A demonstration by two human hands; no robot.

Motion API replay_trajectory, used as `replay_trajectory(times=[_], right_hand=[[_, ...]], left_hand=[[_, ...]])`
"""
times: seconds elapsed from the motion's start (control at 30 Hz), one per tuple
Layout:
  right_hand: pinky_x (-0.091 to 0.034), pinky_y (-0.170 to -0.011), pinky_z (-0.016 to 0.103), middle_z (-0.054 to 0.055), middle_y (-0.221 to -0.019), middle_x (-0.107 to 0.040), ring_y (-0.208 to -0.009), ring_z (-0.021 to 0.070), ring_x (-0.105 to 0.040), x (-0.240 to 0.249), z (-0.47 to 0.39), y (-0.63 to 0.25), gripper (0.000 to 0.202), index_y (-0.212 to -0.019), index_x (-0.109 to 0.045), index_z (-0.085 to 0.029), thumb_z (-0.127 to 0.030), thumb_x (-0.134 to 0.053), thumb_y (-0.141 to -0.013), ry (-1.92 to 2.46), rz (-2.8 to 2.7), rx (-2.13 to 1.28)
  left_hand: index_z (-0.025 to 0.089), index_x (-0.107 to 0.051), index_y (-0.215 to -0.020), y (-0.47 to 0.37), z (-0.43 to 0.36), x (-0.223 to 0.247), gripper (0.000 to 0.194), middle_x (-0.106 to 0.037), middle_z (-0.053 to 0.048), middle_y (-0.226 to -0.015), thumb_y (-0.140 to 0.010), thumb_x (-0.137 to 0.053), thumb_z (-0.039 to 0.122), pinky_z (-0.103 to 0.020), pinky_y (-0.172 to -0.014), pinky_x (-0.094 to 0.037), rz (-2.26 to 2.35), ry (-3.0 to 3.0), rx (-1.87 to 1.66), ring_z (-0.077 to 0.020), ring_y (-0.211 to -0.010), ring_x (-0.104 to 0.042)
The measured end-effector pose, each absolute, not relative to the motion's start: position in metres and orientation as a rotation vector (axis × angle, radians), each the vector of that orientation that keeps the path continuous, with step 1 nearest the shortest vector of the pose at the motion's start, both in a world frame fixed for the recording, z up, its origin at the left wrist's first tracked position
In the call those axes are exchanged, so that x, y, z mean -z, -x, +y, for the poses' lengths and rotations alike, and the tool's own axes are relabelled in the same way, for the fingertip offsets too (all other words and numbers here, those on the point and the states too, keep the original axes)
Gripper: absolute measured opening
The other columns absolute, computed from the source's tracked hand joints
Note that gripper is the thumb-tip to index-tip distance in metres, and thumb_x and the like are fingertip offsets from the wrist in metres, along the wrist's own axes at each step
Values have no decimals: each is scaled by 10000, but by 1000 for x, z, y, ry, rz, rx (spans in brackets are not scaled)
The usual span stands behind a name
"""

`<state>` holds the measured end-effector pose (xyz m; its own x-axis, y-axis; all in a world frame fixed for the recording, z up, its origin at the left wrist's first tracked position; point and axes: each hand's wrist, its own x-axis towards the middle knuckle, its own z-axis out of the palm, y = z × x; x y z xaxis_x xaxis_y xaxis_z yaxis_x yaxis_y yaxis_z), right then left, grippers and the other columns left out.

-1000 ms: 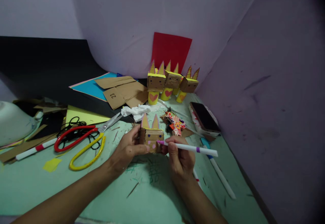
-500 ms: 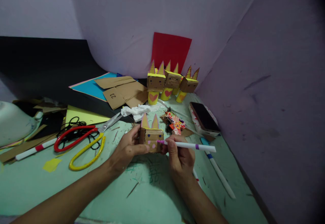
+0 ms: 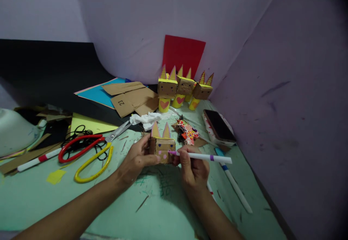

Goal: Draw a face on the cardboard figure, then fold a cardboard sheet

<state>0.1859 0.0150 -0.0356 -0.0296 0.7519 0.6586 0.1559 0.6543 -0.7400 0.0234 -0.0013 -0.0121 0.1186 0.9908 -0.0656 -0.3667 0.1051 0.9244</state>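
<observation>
A small cardboard box head (image 3: pixel 165 145) with two pointed ears, dark eye dots and pink spots is between my hands. My left hand (image 3: pixel 137 160) grips its left side, thumb across the lower front. Pinched in my right hand (image 3: pixel 193 165) is a white marker (image 3: pixel 208 156) with a purple band, its purple tip at the box's front face. The fingers of my right hand also reach the box's right edge.
Red and yellow scissors (image 3: pixel 94 147) lie left, beside black cord. Several finished cardboard figures (image 3: pixel 167 91) stand at the back before a red sheet (image 3: pixel 182 53). A phone (image 3: pixel 219 124) and a blue-banded marker (image 3: pixel 236 187) lie right; cardboard pieces (image 3: pixel 133 100) lie behind.
</observation>
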Motion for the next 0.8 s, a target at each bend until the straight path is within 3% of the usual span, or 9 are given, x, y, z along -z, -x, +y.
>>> replay_trajectory(times=[0.8], right_hand=[[-431, -484, 245, -4, -626, -592, -509, 118, -536, 32, 13, -186, 172, -779, -572, -188, -217, -489, -927, 815, -1572, -538]], left_hand=[[155, -494, -1278, -24, -3, 9, 705, -647, -121, -1212, -612, -725, 153, -417, -929, -487, 907, -922, -1211, -329, -1115, -596]])
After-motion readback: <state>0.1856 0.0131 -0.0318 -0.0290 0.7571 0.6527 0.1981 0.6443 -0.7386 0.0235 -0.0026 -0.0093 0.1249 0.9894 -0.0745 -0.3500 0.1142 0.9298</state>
